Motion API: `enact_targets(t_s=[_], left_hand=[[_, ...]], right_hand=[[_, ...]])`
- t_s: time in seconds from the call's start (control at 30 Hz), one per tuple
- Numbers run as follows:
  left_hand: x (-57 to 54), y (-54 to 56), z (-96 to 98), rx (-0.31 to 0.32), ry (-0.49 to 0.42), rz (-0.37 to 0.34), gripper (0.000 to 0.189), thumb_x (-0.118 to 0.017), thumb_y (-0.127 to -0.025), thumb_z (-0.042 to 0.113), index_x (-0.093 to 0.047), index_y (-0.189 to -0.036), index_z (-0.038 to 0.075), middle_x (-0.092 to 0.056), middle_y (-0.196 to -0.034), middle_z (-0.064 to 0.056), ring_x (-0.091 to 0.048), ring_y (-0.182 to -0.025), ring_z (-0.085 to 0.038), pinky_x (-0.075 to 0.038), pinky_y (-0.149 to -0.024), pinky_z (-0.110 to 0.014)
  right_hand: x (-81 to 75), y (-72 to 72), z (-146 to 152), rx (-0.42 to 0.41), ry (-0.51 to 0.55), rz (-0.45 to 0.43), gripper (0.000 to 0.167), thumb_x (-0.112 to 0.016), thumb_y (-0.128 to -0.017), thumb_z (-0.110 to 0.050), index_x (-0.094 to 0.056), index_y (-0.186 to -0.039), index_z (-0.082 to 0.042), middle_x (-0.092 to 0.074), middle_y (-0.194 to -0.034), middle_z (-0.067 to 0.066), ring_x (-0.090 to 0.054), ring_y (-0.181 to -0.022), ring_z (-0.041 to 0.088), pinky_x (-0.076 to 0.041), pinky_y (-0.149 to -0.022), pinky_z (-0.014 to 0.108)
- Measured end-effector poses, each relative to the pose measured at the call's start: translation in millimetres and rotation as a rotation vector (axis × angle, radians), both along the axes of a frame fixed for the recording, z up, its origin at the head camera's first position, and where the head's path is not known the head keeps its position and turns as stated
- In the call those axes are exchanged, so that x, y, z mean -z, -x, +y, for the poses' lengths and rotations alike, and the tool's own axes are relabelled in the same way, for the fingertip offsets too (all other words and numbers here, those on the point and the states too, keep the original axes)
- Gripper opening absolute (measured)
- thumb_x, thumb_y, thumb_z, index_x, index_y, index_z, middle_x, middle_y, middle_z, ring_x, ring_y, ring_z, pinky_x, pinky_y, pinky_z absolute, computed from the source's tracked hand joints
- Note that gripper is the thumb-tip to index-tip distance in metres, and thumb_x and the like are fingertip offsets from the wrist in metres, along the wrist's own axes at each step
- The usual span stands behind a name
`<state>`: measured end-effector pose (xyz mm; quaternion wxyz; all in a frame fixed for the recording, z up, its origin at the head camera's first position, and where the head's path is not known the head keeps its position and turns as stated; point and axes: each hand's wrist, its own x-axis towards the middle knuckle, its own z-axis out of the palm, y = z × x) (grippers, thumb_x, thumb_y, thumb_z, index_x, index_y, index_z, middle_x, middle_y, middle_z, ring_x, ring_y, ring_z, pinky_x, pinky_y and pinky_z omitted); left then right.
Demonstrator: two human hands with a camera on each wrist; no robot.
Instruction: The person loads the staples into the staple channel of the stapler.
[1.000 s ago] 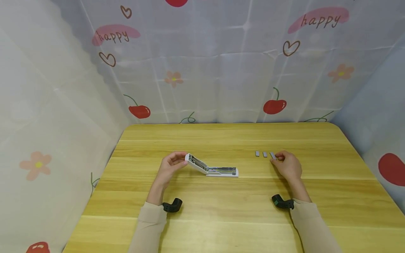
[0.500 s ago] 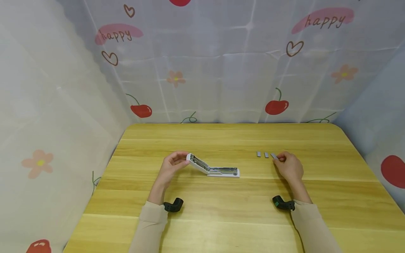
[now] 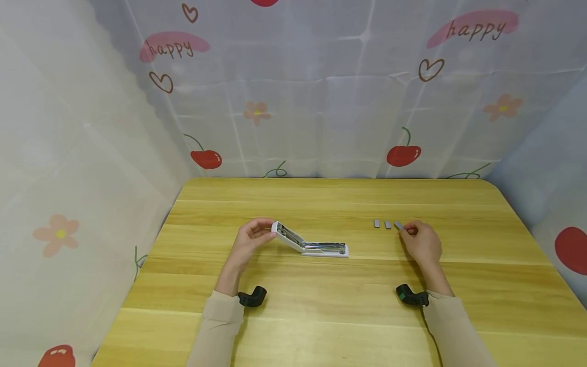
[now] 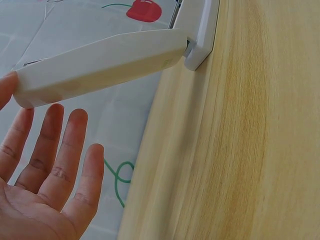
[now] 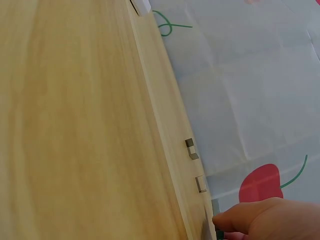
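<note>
A white stapler (image 3: pixel 326 254) lies on the table, swung wide with its top arm raised to the left and its metal channel showing. My left hand (image 3: pixel 244 245) pinches the end of that arm between thumb and index finger; in the left wrist view the other fingers (image 4: pixel 71 150) stay extended below it. To the right, my right hand (image 3: pixel 423 244) pinches one end of a small grey staple strip (image 3: pixel 398 225), which sits tilted at the fingertips. Two more staple strips (image 3: pixel 376 224) lie just left of it, apart from each other.
The wooden table (image 3: pixel 321 316) ends at the back against a printed curtain (image 3: pixel 312 112), with further curtain at both sides. A black wrist camera (image 3: pixel 252 297) is strapped to the left wrist, another camera (image 3: pixel 411 295) to the right.
The staple strip at the right hand has turned to a flatter slant, its near end now between thumb and finger. The left hand keeps the stapler arm raised; the whole view shifts slightly.
</note>
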<state>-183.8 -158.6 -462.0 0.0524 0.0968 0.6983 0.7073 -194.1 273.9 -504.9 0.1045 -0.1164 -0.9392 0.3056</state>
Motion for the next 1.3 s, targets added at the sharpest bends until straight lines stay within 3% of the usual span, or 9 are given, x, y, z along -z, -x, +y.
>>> enact_targets(t_s=[0.47, 1.0, 1.13, 1.3], left_hand=[[0.3, 0.8, -0.3, 0.000, 0.011, 0.006, 0.034, -0.066, -0.089, 0.000, -0.057, -0.121, -0.010, -0.064, -0.106, 0.002, -0.064, -0.095, -0.011, -0.054, -0.084, -0.022], [1.3, 1.1, 0.7, -0.005, 0.010, 0.006, 0.034, -0.066, -0.089, -0.001, -0.057, -0.120, -0.011, -0.064, -0.103, 0.004, -0.063, -0.093, -0.012, -0.054, -0.084, -0.022], [1.7, 1.5, 0.7, -0.008, 0.008, 0.008, 0.034, -0.067, -0.089, -0.001, -0.057, -0.120, -0.011, -0.064, -0.103, 0.004, -0.063, -0.093, -0.012, -0.054, -0.084, -0.022], [2.9, 1.8, 0.4, -0.006, 0.012, 0.022, 0.034, -0.067, -0.089, 0.001, -0.057, -0.119, -0.011, -0.064, -0.104, 0.004, -0.063, -0.094, -0.012, -0.054, -0.084, -0.022]], right_hand=[[-0.8, -0.2, -3, 0.032, 0.062, 0.055, 0.024, -0.062, -0.094, -0.020, -0.067, -0.104, 0.001, -0.067, -0.099, 0.021, -0.062, -0.086, 0.035, -0.043, -0.065, 0.038], [-4.4, 0.6, -8, 0.061, 0.091, 0.187, 0.019, -0.066, -0.091, -0.016, -0.069, -0.100, 0.000, -0.068, -0.096, 0.019, -0.064, -0.083, 0.032, -0.042, -0.065, 0.029], [-8.9, 0.4, -13, 0.052, 0.105, 0.195, 0.018, -0.067, -0.090, -0.016, -0.070, -0.100, -0.001, -0.068, -0.096, 0.017, -0.062, -0.078, 0.026, -0.041, -0.062, 0.021], [-12.5, -0.5, -20, 0.018, 0.118, 0.222, 0.017, -0.068, -0.090, -0.017, -0.071, -0.098, -0.002, -0.069, -0.093, 0.015, -0.052, -0.069, 0.007, -0.039, -0.059, 0.017]])
